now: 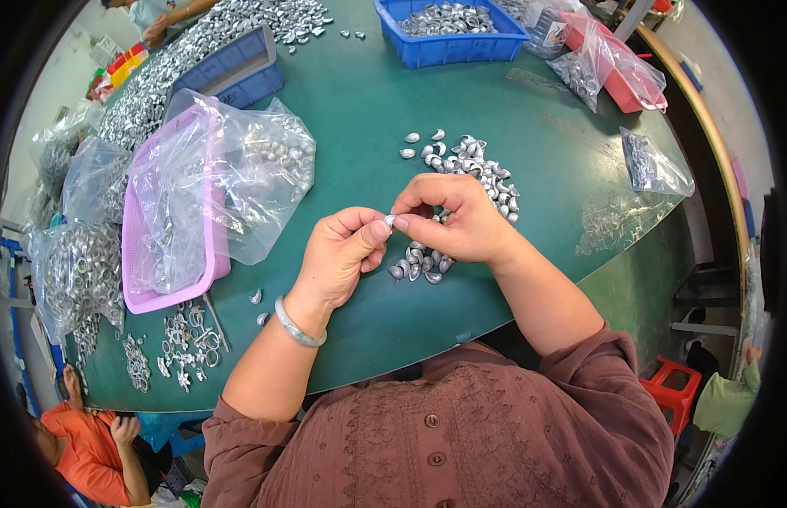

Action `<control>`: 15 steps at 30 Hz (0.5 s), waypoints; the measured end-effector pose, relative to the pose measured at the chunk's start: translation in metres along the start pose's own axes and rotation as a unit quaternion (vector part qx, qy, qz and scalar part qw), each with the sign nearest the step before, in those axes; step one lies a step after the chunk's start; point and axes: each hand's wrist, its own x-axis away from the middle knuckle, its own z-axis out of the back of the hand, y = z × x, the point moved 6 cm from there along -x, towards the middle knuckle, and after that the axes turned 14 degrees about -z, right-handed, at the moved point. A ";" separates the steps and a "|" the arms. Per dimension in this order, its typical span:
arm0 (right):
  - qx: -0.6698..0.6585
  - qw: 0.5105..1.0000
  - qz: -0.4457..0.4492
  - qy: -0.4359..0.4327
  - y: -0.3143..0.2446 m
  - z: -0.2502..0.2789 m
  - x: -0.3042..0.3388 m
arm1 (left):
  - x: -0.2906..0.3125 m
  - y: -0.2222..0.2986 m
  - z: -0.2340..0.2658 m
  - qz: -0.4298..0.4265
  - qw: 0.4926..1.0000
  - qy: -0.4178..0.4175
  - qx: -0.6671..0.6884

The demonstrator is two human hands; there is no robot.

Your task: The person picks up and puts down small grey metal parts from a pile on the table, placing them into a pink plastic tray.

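Observation:
Between my two hands, over the near middle of the green table (pixel 342 152), is a small silvery metal piece (pixel 390 220) with a rounded, shell-like shape. My left hand (pixel 347 250) pinches it from the left with thumb and forefinger, the other fingers curled. From the other side my right hand (pixel 452 218) grips it with thumb and forefinger too. Similar curved pieces (pixel 486 169) lie heaped behind and below my right hand, which covers part of the heap. Two loose ones (pixel 256 296) rest near my left wrist.
A pink basket (pixel 217 254) with clear plastic bags stands at left, near small metal rings and ornaments (pixel 190 339). Farther off are a blue bin (pixel 461 52) of pieces, a large silvery pile (pixel 190 59), and a red basket (pixel 626 97). Other people sit at the left and far left edges.

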 end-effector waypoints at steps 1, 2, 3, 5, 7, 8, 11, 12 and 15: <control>-0.001 1.000 -0.002 0.000 0.001 0.000 0.000 | 0.000 -0.001 0.000 0.004 1.000 -0.004 0.007; -0.002 1.000 0.002 0.002 0.002 0.000 0.000 | 0.000 -0.001 -0.001 0.008 1.000 -0.009 0.013; -0.002 1.000 0.007 0.004 0.004 0.000 0.000 | 0.000 -0.002 -0.002 0.013 1.000 -0.014 0.020; -0.008 1.000 0.009 0.006 0.004 0.000 0.000 | 0.001 -0.002 -0.004 0.031 0.999 -0.014 0.025; -0.020 1.000 0.005 0.005 0.005 0.000 0.002 | 0.003 -0.003 -0.005 0.048 0.998 -0.020 0.037; -0.018 1.000 0.001 0.001 0.005 -0.001 0.001 | 0.002 -0.004 -0.005 0.055 0.997 -0.025 0.045; -0.019 1.000 -0.003 -0.006 0.005 -0.001 0.000 | 0.002 -0.005 -0.004 0.070 0.995 -0.025 0.072; -0.024 1.000 0.002 -0.008 0.005 -0.001 -0.001 | 0.002 -0.006 -0.004 0.074 0.994 -0.023 0.081; -0.035 0.999 0.007 -0.010 0.004 0.000 0.000 | 0.002 -0.007 -0.005 0.090 0.990 -0.033 0.105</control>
